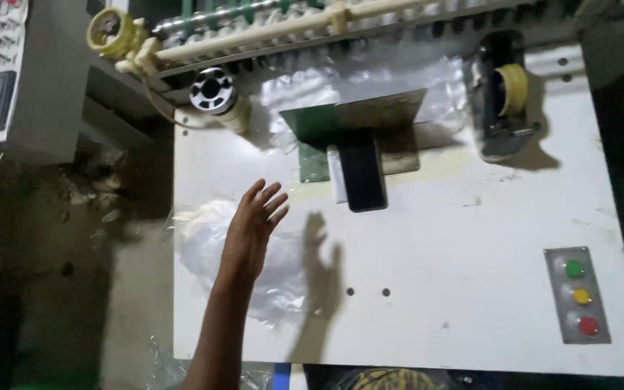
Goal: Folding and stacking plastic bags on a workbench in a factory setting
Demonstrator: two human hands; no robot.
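left hand (252,220) grip spread wide, empty | above clear bag (214,245) | black slab (361,175) beyond

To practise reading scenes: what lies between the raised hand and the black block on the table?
In the head view, only bare white tabletop separates the left hand from the black block.

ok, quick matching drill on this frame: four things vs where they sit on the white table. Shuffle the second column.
Things:
1. left hand
2. button panel
3. black phone
4. tape roll

Places:
A. top right of the white table
B. lower right
C. left side, open, over the clear plastic bag
D. centre, below the metal plate

Pairs: 1-C, 2-B, 3-D, 4-A
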